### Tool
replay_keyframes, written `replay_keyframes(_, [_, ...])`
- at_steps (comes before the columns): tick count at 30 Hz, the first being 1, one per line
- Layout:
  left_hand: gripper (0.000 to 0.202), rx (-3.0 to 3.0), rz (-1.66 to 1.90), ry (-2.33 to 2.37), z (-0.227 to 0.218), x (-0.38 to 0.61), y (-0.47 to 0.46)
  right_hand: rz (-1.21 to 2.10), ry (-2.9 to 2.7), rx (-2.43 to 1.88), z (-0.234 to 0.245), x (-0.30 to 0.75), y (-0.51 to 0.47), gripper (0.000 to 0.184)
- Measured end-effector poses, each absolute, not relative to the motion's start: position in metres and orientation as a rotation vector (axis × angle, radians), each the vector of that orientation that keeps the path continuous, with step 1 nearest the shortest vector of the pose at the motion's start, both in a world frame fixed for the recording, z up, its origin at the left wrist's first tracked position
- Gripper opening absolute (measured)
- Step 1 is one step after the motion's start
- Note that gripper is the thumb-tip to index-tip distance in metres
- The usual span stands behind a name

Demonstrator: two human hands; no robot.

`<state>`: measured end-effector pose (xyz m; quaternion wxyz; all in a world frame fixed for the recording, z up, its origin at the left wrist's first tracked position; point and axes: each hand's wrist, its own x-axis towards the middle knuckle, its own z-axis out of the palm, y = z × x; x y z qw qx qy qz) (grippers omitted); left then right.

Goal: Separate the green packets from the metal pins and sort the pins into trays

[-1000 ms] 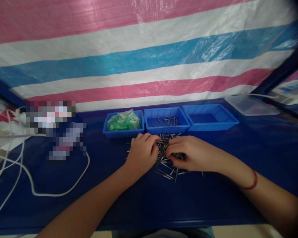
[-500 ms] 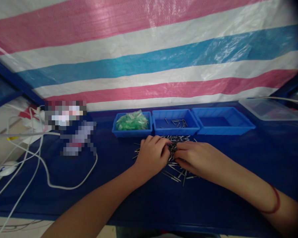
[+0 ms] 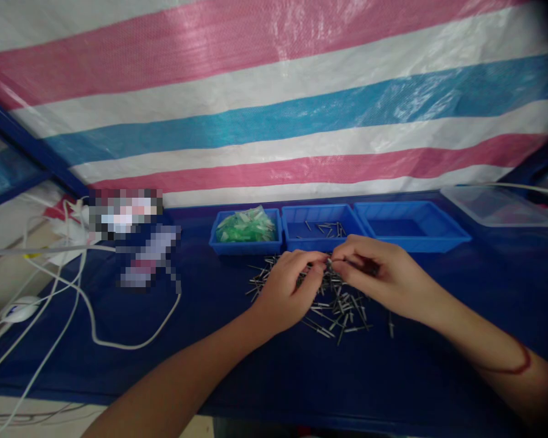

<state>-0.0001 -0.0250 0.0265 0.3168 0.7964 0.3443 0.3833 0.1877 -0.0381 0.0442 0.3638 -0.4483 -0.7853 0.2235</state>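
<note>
- Both hands have risen off the loose pile of small grey metal pins (image 3: 335, 304) since the earlier frames, when they lay flat on it. The view has also swung slightly left.
- Left hand (image 3: 285, 292): fingers curled, thumb and forefinger drawn together at the tips and meeting the other hand's fingertips above the pile. I cannot tell whether it has its own grip on anything.
- Right hand (image 3: 383, 277): closed to a fingertip pinch on what appears to be a single pin (image 3: 330, 261). The palm is in shadow, so any further pins there cannot be confirmed.
- Step in hand, by my judgement: one pin is being singled out and passed or aligned between the fingertips.
- A next move would call for a firm two-finger hold, as the pin is thin and would slip easily.
- Left blue plastic tray (image 3: 246, 248): filled with small green and clear plastic pieces (image 3: 246, 225).
- Middle blue plastic tray (image 3: 322, 245), just behind the pile: a few grey pins (image 3: 326, 228) lie scattered on its floor.
- Right blue plastic tray (image 3: 415, 245): only its blue floor shows.
- Clear plastic box (image 3: 497, 210) at far right: contents not discernible.
- All stand on the dark blue table (image 3: 256, 377).
</note>
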Motion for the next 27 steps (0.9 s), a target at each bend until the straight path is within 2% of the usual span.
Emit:
replay_keyframes(8, [0.029,1.814,0.893,0.888,0.025,0.006,-0.034,0.797,-1.652,-1.104,0.033,0.176,-0.041,0.013])
replay_keyframes(12, [0.025,1.764,0.882,0.880,0.022,0.007,-0.031,0.841,-1.648,-1.103,0.030,0.173,-0.043,0.016])
replay_keyframes(23, [0.018,1.861,0.853,0.953,0.023,0.006,-0.031,0.382,-1.969,-1.077,0.038,0.176,-0.048,0.009])
replay_keyframes(27, [0.017,1.903,0.881,0.963,0.021,0.006,-0.030,0.327,-1.998,-1.032,0.042,0.176,-0.049,0.008])
